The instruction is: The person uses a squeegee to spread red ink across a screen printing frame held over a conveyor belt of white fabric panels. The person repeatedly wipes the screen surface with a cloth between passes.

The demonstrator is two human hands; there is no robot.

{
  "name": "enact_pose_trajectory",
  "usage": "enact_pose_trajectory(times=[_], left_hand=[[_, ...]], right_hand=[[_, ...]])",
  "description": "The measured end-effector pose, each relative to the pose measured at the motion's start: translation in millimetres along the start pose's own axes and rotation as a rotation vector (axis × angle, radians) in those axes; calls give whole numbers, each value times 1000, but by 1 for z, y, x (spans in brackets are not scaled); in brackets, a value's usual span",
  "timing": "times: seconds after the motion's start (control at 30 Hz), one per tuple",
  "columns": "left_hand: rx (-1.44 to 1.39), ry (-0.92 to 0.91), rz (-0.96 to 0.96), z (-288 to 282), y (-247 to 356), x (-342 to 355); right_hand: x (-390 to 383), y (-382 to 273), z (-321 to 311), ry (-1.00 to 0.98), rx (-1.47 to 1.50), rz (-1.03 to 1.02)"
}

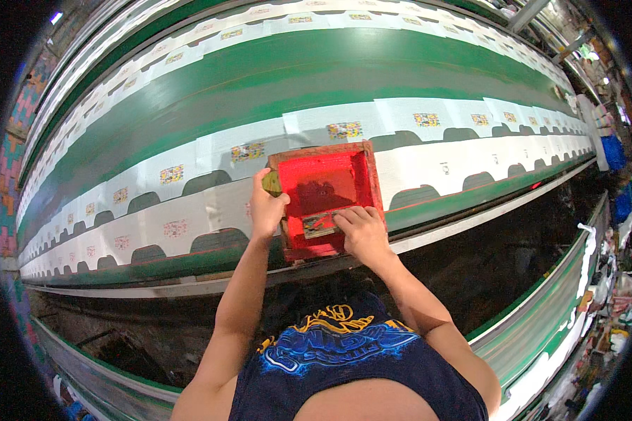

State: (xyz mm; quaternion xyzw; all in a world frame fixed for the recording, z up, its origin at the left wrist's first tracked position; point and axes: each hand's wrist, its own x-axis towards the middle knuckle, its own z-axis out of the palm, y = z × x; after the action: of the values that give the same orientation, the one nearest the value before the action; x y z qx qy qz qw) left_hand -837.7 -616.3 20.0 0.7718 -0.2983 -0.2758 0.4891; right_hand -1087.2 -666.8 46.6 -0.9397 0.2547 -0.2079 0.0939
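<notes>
A screen printing frame (375, 179) with wooden sides and a red, ink-covered mesh (309, 163) lies over a white cloth panel in front of me. My left hand (263, 210) is closed around its left side, by a yellowish patch on the wood. Inside the frame, near its lower end, my right hand (362, 233) grips a squeegee (317, 225) smeared with red and dark ink. To the left, cloth panels bear red prints (175, 228); panels to the right show only small faint marks (495, 159). The cloth directly beneath the frame is hidden.
A long green printing table (246, 74) stretches across, with rows of pale panels carrying multicoloured prints (426, 120). A pale rail (428, 242) runs along its near edge, above a dark aisle. Another green table (534, 330) stands behind me. Blue items (613, 153) and clutter lie far right.
</notes>
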Motion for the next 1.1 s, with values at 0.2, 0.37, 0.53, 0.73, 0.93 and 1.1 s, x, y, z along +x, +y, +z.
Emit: enact_pose_trajectory(times=[0.2, 0.37, 0.53, 0.73, 0.93, 1.1], left_hand=[[32, -35, -22, 90, 0, 0], [-102, -65, 7, 119, -23, 3], [56, -34, -67, 119, -6, 0], [163, -42, -111, 117, 9, -4], [188, -26, -46, 119, 0, -2], [187, -29, -49, 119, 6, -3]], right_hand=[[-34, 76, -28, -41, 0, 40], [-49, 100, -34, -80, 59, 63], [-52, 102, -31, -16, 71, 40], [-53, 102, -34, -45, 122, 65], [-55, 101, -33, -43, 109, 75], [-54, 98, -36, -52, 94, 96]])
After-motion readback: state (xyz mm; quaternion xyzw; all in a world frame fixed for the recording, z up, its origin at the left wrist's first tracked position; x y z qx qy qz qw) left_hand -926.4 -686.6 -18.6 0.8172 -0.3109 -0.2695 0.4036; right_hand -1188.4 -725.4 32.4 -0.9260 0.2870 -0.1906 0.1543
